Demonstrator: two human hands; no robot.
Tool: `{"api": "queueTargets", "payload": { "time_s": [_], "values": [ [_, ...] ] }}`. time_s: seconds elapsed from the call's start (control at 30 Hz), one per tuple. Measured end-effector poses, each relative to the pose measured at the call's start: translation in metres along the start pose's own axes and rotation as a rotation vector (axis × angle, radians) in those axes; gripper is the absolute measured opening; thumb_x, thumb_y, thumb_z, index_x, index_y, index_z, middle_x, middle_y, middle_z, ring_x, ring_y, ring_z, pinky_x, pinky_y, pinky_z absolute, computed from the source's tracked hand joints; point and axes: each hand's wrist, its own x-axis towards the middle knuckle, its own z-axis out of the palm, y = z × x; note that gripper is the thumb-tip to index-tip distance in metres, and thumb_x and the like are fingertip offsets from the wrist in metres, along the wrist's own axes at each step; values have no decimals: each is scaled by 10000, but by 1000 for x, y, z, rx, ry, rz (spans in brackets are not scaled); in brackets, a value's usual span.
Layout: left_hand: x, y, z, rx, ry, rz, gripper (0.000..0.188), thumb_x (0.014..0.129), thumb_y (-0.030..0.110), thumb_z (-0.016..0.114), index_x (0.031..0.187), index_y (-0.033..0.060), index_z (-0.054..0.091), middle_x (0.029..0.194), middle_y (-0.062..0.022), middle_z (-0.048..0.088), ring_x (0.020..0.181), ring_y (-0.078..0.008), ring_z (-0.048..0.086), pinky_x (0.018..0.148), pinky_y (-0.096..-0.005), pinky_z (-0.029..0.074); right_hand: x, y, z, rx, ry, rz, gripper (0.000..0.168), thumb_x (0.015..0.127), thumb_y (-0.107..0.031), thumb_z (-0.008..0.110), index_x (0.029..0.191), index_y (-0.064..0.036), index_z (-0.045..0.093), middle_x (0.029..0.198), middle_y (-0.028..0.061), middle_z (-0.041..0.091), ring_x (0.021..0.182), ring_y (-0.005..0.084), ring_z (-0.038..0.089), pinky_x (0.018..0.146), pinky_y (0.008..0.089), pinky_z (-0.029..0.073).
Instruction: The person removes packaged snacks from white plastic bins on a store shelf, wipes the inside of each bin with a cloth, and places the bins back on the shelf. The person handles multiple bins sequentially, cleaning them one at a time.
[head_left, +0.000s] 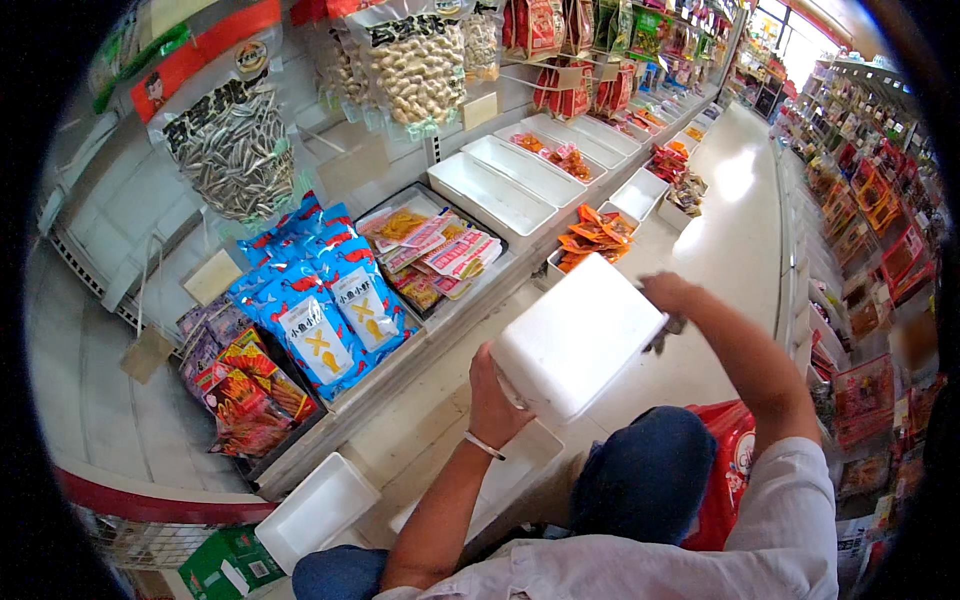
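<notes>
A white plastic bin (581, 337) is tilted in the air before me, its smooth outer side towards my eyes. My left hand (497, 390), with a bangle at the wrist, grips the bin's near left end. At its far right edge is my right hand (667, 294), fingers curled and partly blurred. Dark grey material, seemingly a cloth (664, 334), shows under that hand; most of it is hidden behind the bin. Another white bin (319, 510) rests at the lower left. A further white bin (517, 469) lies on the floor, partly behind my left forearm.
The shelf on my left holds blue snack packets (322, 300), flat packets (442, 251) and white bins (491, 191). Bags of peanuts (412, 67) and dried fish (229, 146) hang above. Orange packets (596, 234) fill a floor bin. A red bag (724, 465) is beside my knee.
</notes>
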Motion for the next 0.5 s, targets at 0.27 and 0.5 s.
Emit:
{"api": "queueTargets", "payload": {
  "time_s": [0.27, 0.5],
  "values": [
    [6, -13, -31, 374, -193, -99, 1042, 414, 128, 768, 1241, -18, 151, 1212, -191, 290, 1150, -347, 267, 986, -391, 236, -15, -12, 9, 407, 325, 165, 385, 737, -265, 564, 1070, -78, 519, 919, 171, 561, 881, 303, 546, 789, 348, 435],
    [26, -35, -38, 376, -371, 1, 1098, 443, 177, 757, 1274, -39, 72, 1237, -231, 269, 1166, -361, 263, 1003, -370, 208, -59, -100, -93, 289, 494, -350, 484, 639, -147, 628, 1103, -101, 496, 1171, 83, 426, 1025, 264, 467, 831, 353, 410]
  ]
}}
